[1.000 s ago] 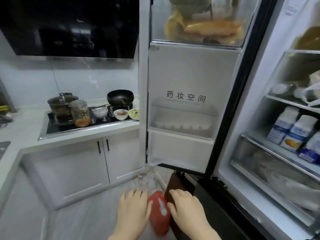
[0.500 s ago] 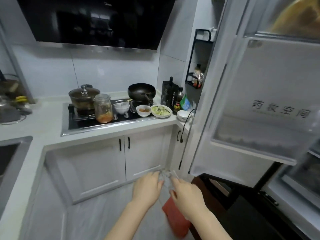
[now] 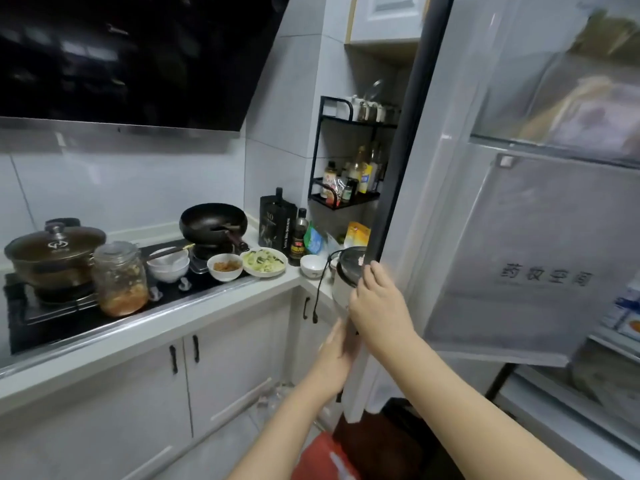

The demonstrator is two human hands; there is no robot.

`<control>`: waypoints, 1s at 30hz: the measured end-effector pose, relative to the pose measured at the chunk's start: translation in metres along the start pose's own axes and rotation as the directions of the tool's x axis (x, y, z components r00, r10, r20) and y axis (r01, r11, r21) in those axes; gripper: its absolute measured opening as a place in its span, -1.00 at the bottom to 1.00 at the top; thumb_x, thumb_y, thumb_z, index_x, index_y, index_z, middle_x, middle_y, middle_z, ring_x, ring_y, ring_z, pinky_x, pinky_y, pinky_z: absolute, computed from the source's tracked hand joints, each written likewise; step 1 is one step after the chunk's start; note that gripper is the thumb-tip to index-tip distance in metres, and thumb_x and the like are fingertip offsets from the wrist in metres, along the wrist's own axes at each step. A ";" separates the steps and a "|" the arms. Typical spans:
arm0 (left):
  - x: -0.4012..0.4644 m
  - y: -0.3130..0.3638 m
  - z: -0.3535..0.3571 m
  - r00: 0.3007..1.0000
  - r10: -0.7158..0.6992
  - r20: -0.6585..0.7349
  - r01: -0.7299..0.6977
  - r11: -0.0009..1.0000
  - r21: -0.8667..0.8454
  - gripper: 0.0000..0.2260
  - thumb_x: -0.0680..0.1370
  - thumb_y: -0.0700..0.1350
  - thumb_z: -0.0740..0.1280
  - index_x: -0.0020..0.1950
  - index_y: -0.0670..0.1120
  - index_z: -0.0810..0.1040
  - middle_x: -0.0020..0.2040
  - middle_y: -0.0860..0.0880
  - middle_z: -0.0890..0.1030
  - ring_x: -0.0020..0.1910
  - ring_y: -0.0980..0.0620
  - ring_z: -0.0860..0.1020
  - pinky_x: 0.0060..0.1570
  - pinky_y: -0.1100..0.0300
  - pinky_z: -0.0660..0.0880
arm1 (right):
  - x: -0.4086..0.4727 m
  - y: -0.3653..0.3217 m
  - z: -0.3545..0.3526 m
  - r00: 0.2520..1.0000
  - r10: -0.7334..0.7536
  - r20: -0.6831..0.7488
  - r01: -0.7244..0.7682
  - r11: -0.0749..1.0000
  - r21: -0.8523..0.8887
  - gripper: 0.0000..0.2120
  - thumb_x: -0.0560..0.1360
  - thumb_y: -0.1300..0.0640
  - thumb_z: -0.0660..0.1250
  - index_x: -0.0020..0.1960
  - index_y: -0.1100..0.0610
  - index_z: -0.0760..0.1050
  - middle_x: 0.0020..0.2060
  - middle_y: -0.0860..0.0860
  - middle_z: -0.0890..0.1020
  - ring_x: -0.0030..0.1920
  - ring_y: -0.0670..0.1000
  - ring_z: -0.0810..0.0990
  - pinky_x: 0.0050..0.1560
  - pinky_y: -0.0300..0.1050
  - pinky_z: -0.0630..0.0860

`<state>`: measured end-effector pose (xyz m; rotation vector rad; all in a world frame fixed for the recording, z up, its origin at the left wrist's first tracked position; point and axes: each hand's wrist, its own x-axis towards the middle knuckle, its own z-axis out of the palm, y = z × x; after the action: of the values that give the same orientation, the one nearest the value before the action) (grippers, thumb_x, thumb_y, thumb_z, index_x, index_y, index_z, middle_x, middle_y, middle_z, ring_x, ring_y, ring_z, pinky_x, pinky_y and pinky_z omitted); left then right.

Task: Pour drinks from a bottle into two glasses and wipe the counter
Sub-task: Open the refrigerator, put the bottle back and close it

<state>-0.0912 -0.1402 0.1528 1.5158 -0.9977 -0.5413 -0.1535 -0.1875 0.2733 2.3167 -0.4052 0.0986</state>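
The red bottle point(image 3: 323, 459) was seen low by the floor, well below both hands and held by neither. The right hand point(image 3: 379, 304) was laid, fingers straight, on the fridge door point(image 3: 415, 202) edge. The left hand point(image 3: 337, 348), fingers relaxed, was just below it. The desk point(image 3: 194, 306) lay left.

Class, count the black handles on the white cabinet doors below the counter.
3: two side by side under the hob, one on the corner cabinet. The hands may hide another.
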 end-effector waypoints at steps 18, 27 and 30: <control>-0.069 0.015 0.040 0.958 0.280 0.067 -0.273 0.810 0.518 -0.25 0.46 0.36 0.13 0.39 0.38 -0.39 0.45 0.29 -0.41 0.51 0.15 -0.22 0.45 0.03 -0.02 | -0.152 0.015 0.015 0.889 0.127 -0.441 -0.098 0.991 0.089 -0.65 0.48 0.25 0.19 0.24 0.22 0.53 0.31 0.13 0.49 0.36 0.07 0.40 0.46 0.01 0.00; -0.111 0.045 0.106 0.812 0.551 0.191 -0.563 0.656 0.502 -0.20 0.50 0.19 0.24 0.53 0.12 -0.25 0.55 0.19 -0.15 0.52 0.21 -0.07 0.46 0.15 0.08 | -0.254 0.041 0.040 0.661 0.507 -0.554 -0.358 0.861 0.361 -0.41 0.52 -0.03 0.29 0.46 0.10 0.17 0.46 0.08 0.22 0.51 0.07 0.13 0.51 0.01 0.05; -0.111 0.069 0.136 0.750 0.621 0.228 -0.649 0.624 0.435 -0.16 0.47 0.14 0.32 0.55 0.08 -0.16 0.56 0.15 -0.03 0.52 0.17 0.03 0.45 0.13 0.16 | -0.287 0.056 0.044 0.615 0.596 -0.516 -0.426 0.802 0.419 -0.44 0.51 -0.09 0.28 0.44 0.06 0.24 0.44 0.08 0.27 0.49 0.08 0.17 0.47 0.06 0.15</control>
<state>-0.2776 -0.1214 0.1681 1.4338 -1.7177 0.2164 -0.4454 -0.1809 0.2261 2.1580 -0.7295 1.2596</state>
